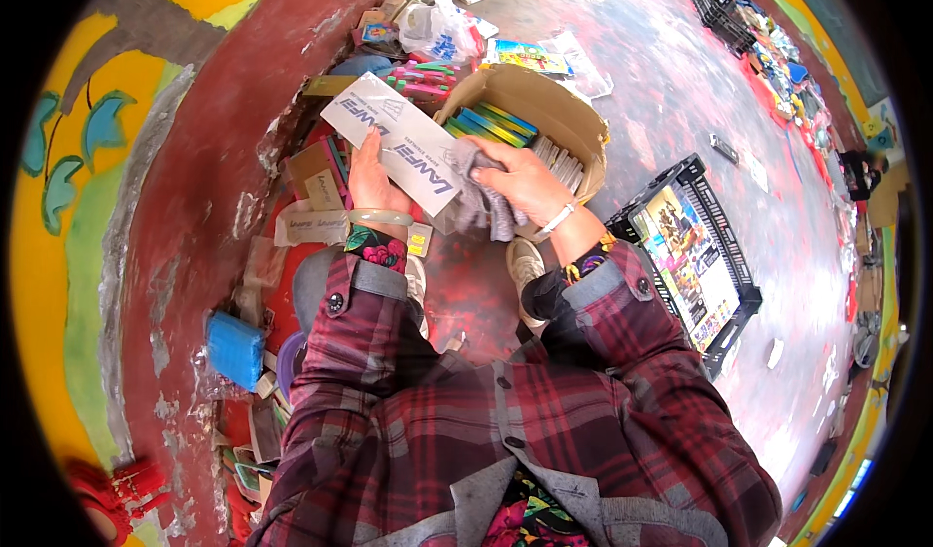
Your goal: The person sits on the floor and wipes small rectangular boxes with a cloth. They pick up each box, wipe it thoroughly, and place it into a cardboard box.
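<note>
A long white box point(403, 149) with printing on it lies tilted across my left hand point(374, 180), whose fingers grip its near edge. In my right hand point(525, 186) is a crumpled grey cloth point(481, 207), pressed against the box's right end. Just beyond both hands stands an open cardboard box point(595, 129). Inside it are green, yellow and blue slim packs point(498, 122) and a row of whitish slim packs point(559, 163). My right hand and the cloth hide part of the cardboard box's near side.
Beyond the cardboard box lie a white plastic bag point(442, 30) and pink and green items point(423, 79). A black plastic crate point(743, 299) stands at right. A blue package point(235, 346) sits by the red wall at left. More goods and another crate point(719, 13) line the far right wall.
</note>
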Available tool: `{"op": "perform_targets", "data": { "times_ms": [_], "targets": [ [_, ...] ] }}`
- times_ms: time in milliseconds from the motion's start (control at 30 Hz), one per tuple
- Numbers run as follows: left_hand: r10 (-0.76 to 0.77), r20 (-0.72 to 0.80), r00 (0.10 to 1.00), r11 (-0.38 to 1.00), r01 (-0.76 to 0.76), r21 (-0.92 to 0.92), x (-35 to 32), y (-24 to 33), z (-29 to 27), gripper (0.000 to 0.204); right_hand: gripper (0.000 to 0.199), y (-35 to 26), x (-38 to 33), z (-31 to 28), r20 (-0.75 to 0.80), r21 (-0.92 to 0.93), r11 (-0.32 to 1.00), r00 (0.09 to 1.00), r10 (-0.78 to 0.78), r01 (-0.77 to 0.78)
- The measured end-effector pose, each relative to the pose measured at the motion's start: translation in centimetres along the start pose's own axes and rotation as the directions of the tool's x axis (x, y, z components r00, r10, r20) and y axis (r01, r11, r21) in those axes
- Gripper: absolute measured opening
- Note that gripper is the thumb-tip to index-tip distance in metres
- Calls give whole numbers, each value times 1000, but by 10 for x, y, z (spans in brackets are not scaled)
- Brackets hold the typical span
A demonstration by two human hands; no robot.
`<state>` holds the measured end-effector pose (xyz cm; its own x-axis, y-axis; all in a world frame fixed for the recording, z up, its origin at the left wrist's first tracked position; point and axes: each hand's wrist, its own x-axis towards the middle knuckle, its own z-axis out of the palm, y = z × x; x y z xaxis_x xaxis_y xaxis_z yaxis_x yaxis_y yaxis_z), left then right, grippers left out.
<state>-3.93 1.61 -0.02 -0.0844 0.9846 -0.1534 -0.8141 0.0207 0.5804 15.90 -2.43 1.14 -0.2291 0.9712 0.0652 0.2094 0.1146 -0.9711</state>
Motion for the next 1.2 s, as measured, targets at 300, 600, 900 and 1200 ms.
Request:
{"op": "perform_targets", "data": {
  "times_ms": [300, 600, 900, 1200],
  "targets": [
    [59, 67, 996, 998, -58, -14, -7, 5, 11, 39, 31, -50, -23, 14, -215, -486, 807, 849, -483, 336],
    [28, 140, 990, 999, -34, 34, -22, -2, 20, 34, 22, -19, -6, 25, -138, -627, 668, 787, -602, 401],
    [-4, 139, 990, 999, -1, 35, -25, -8, 19, 37, 18, -19, -5, 17, -194, -652, 704, 836, -513, 280],
    [-67, 25, 997, 997, 68, -41, -16, -9, 12, 35, 11, -13, 6, 6, -235, -668, 678, 777, -584, 308]
  ]
}}
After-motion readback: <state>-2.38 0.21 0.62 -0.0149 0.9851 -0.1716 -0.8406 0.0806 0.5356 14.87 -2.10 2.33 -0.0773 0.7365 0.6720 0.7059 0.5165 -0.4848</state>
